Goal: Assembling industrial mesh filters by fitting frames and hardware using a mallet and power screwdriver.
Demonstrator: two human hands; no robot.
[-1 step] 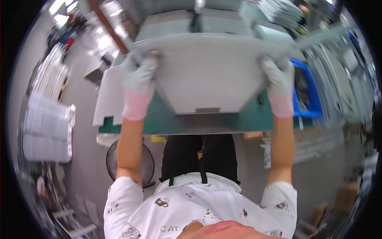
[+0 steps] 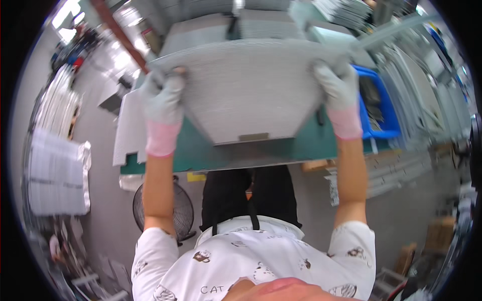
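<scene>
A wide, pale grey ribbed panel point(image 2: 246, 90) is held up in front of me above the green tabletop point(image 2: 256, 158). Its near edge is the narrower one and has a small brownish notch or patch in the middle. My left hand point(image 2: 164, 103), in a white glove with a pink cuff, is closed on the panel's left side. On the opposite side my right hand point(image 2: 339, 95), gloved the same way, grips it too. The fingertips of both hands are partly hidden and somewhat blurred.
A blue bin point(image 2: 377, 134) with dark pieces stands right of my right hand. Another white ribbed sheet point(image 2: 128, 125) lies at the table's left. Stacked grey panels point(image 2: 198, 32) are beyond, and more lean at right point(image 2: 419, 95). A black fan point(image 2: 183, 208) stands below the table's left.
The panel and both hands appear slightly farther left, and the panel's near edge is a little more slanted. The whole view has turned slightly too. Both hands keep their hold.
</scene>
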